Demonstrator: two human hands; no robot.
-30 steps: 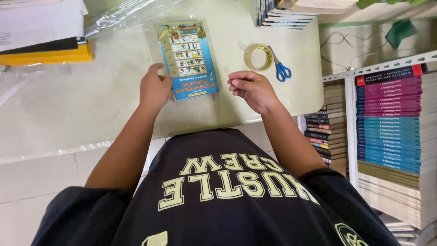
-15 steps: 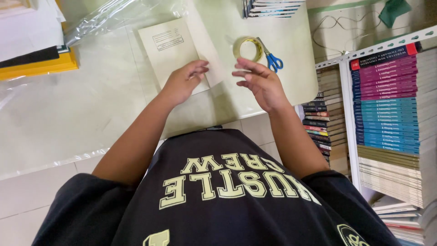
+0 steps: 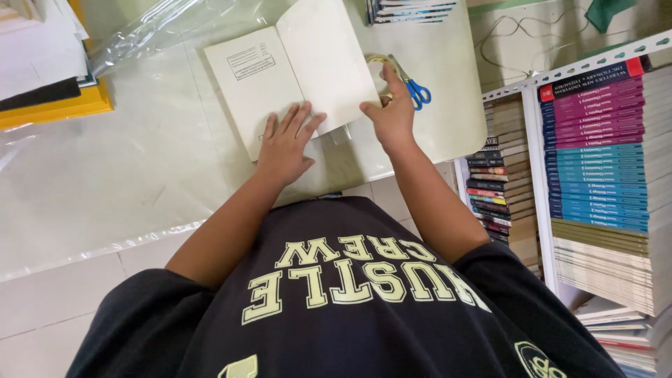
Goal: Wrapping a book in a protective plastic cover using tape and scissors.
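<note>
1. Yellow folder stack (image 3: pixel 59 108) lies on the desk (image 3: pixel 448 105), well to the left of the left hand.
2. Clear plastic sheet (image 3: pixel 105 168) covers the desk, spreading left of and under the left hand.
3. Left hand (image 3: pixel 285 143): flat, fingers spread, gripping nothing, pressing on the open book (image 3: pixel 294 77).
4. Right hand (image 3: pixel 392 115): not gripping; thumb at the book's right page edge, index finger stretched onto the tape roll (image 3: pixel 381 70).
5. Blue-handled scissors (image 3: pixel 413 87) lie just right of that finger.
6. Shelved book stacks (image 3: pixel 602 161) stand well right of the right hand.
</note>
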